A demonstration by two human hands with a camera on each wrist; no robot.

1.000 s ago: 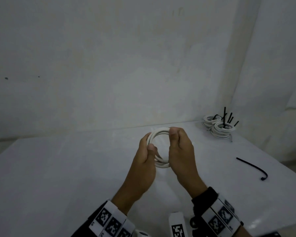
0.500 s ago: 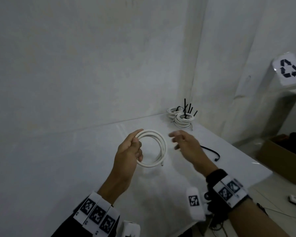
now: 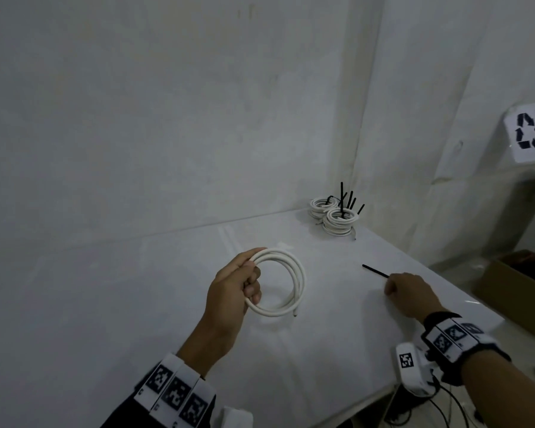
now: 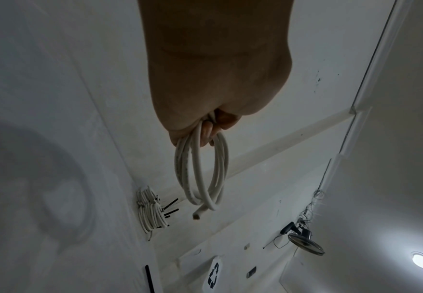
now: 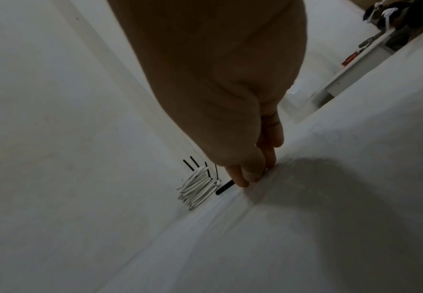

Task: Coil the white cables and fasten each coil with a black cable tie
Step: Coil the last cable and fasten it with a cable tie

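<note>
My left hand (image 3: pixel 251 274) grips a white cable coil (image 3: pixel 300 282) by its left side and holds it above the white table (image 3: pixel 136 304). In the left wrist view the coil (image 4: pixel 200 174) hangs from the curled fingers (image 4: pixel 207 130), one loose end pointing down. My right hand (image 3: pixel 391 285) is down on the table to the right. Its fingertips (image 5: pixel 249 176) pinch one end of a black cable tie (image 3: pixel 375 270) that lies flat. The tie's free end (image 5: pixel 224 188) sticks out toward the wall.
A pile of tied white coils (image 3: pixel 337 220) with black tie tails sticking up sits in the table's far right corner. A cardboard box (image 3: pixel 513 291) stands on the floor beyond the table's right edge. A recycling sign (image 3: pixel 528 132) hangs at the right.
My right hand let go of the coil and moved right and down onto the black cable tie. The left hand alone now holds the coil. My view turned to the right.
</note>
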